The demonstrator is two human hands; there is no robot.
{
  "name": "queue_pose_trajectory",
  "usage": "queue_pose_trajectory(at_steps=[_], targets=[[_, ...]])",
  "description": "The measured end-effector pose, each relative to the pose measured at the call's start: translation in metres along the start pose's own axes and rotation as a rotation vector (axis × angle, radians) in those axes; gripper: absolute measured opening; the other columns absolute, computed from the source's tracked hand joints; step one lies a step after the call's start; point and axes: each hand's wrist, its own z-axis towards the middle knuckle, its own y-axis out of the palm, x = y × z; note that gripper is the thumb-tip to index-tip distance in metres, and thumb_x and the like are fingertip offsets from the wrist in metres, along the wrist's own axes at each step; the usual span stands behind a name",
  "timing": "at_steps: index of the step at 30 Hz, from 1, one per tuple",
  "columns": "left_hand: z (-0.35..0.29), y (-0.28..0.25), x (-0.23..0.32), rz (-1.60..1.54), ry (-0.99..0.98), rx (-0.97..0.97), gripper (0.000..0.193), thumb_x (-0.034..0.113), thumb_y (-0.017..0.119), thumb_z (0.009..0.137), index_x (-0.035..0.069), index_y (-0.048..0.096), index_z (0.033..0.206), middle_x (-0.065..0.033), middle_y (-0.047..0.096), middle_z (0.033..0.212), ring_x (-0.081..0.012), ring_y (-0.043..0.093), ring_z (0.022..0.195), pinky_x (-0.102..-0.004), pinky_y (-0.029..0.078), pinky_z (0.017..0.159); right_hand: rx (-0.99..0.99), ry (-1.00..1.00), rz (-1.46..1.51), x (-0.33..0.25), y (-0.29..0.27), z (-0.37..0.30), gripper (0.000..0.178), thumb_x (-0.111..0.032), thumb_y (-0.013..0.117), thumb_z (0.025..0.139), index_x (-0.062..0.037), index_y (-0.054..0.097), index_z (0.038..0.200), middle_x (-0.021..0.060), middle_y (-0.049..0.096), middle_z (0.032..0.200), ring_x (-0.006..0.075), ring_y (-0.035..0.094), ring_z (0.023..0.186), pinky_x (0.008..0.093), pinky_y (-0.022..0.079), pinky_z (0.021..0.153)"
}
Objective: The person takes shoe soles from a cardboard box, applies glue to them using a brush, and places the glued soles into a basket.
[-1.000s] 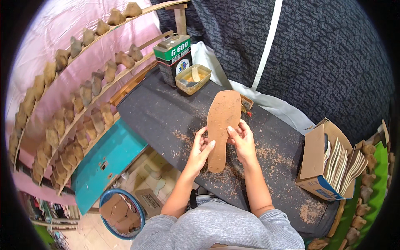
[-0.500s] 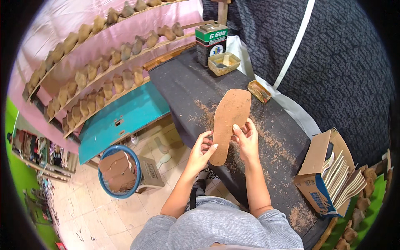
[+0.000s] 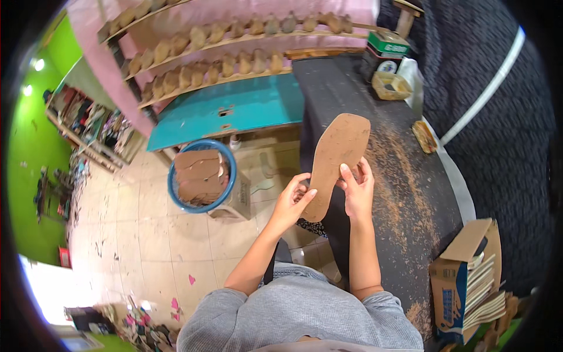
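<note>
Both hands, left (image 3: 291, 202) and right (image 3: 356, 189), closed on the brown insole (image 3: 337, 158), which extends beyond them.

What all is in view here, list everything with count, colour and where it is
Insole board: one, brown, held in both hands over the bench edge.
Workbench: one, black, dusted with brown shavings.
Tub: one, blue, on the floor, holding brown cut pieces.
Shoe lasts: many, tan, on the wall shelves.
Tin: one, green, at the bench's far end.
Tray: one, yellowish, beside the tin.
Cardboard box: one, brown and blue, packed with flat sheets, near right.
Left hand: gripping the insole's heel end.
Right hand: gripping its side.
</note>
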Motion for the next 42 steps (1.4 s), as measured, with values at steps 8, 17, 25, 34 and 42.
queue_pose_trajectory(at_steps=[8, 17, 25, 34, 42], targets=[[-0.026, -0.087, -0.006, 0.081, 0.036, 0.218, 0.04, 0.017, 0.064, 0.087, 0.009, 0.05, 0.124, 0.0008, 0.053, 0.083, -0.0051, 0.047, 0.068, -0.0201, 0.039, 0.061, -0.115, 0.177, -0.027, 0.052, 0.08, -0.004, 0.04, -0.015, 0.066, 0.086, -0.0025, 0.05, 0.12, 0.0071, 0.061, 0.106, 0.0144, 0.06, 0.094, 0.0316, 0.053, 0.075], [-0.043, -0.219, 0.006, 0.128, 0.013, 0.513, 0.038, 0.012, 0.063, 0.087, 0.009, 0.053, 0.123, -0.0001, 0.055, 0.082, -0.0067, 0.05, 0.066, -0.0216, 0.042, 0.061, -0.311, 0.322, -0.006, 0.146, 0.208, 0.0, 0.047, -0.01, 0.066, 0.085, -0.0046, 0.046, 0.127, 0.0051, 0.059, 0.108, 0.0127, 0.058, 0.095, 0.029, 0.05, 0.08], [-0.051, -0.349, -0.015, 0.343, -0.067, 0.604, 0.056, 0.016, 0.073, 0.076, 0.009, 0.049, 0.126, -0.0061, 0.056, 0.088, -0.0147, 0.056, 0.078, -0.0265, 0.045, 0.069, -0.348, 0.371, -0.079, 0.264, 0.304, 0.002, 0.046, -0.009, 0.066, 0.085, -0.0063, 0.046, 0.126, 0.0005, 0.052, 0.097, 0.0129, 0.057, 0.093, 0.0277, 0.051, 0.078], [-0.034, -0.422, -0.079, 0.899, -0.076, 0.701, 0.103, 0.017, 0.084, 0.057, 0.006, 0.024, 0.141, -0.0189, 0.051, 0.113, -0.0367, 0.048, 0.103, -0.0449, 0.038, 0.09, -0.402, 0.314, -0.455, 0.397, 0.363, 0.015, 0.072, -0.004, 0.072, 0.076, -0.0079, 0.033, 0.137, 0.0068, 0.054, 0.093, 0.0153, 0.058, 0.081, 0.0273, 0.052, 0.072], [-0.007, -0.484, -0.173, 1.03, -0.243, 0.752, 0.1, 0.013, 0.081, 0.059, 0.006, 0.025, 0.142, -0.0163, 0.052, 0.114, -0.0371, 0.045, 0.104, -0.0432, 0.036, 0.09, -0.633, 0.172, -0.722, 0.52, 0.374, 0.046, 0.089, -0.007, 0.073, 0.075, -0.0191, 0.021, 0.146, 0.0058, 0.058, 0.076, 0.0169, 0.059, 0.071, 0.0306, 0.05, 0.065]])
